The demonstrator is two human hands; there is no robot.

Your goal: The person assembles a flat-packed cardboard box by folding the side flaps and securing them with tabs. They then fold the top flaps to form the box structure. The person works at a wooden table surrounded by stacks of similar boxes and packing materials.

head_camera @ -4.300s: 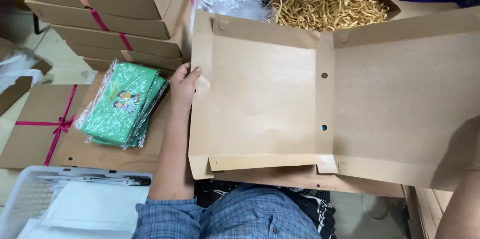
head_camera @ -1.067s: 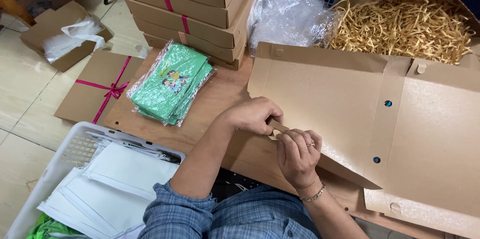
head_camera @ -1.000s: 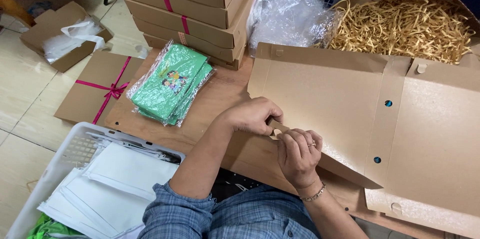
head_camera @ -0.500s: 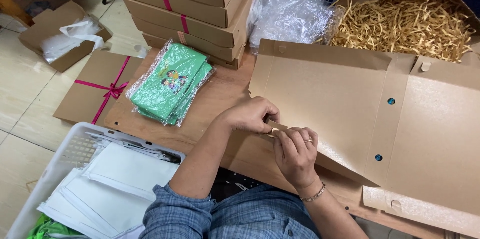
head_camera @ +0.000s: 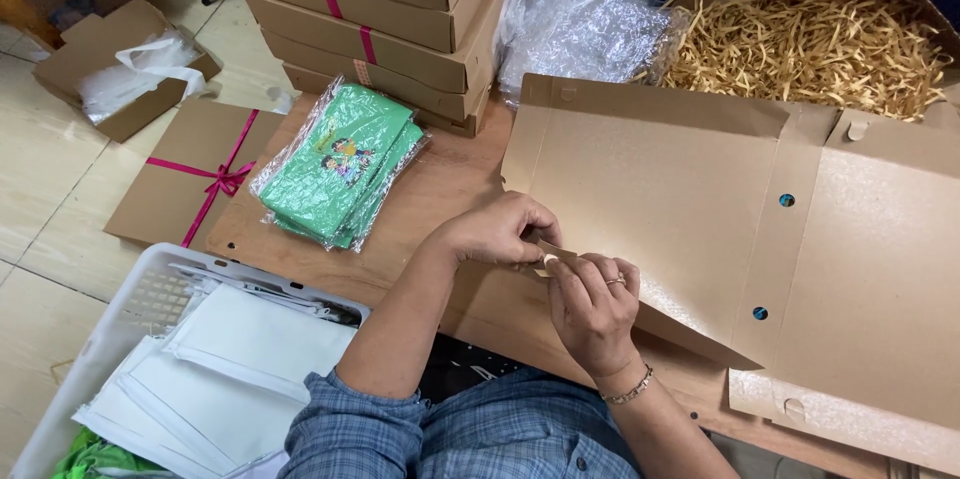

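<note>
While both hands meet at the near left corner of the flat cardboard box blank (head_camera: 700,199), the left hand (head_camera: 497,231) lies curled over that corner with its fingertips pinched shut on the fold of a side flap. The right hand (head_camera: 592,304), wearing a ring and a thin bracelet, comes up from below; its thumb and forefinger are closed on the same flap edge, just beside the left fingertips, so the two hands touch or nearly touch there. The blank itself lies unfolded across the right half of the wooden table (head_camera: 440,179), its far edge near the back of the table and its right part running out past the table's right side; two small round holes show in its middle crease.

Toward the left edge of the table sits a stack of green packets in clear wrap (head_camera: 340,164), well apart from the hands. Behind it, at the far left corner, stands a pile of closed brown boxes tied with pink ribbon (head_camera: 380,19). Crumpled clear plastic (head_camera: 585,24) lies beside that pile, and at the far right corner an open carton holds shredded paper filling (head_camera: 810,44).

Off the table's left side, on the floor, lies another flat box with a pink bow (head_camera: 185,179), a small open carton with white plastic (head_camera: 130,74), and, nearest the person, a white plastic basket of white folded sheets (head_camera: 200,359).
</note>
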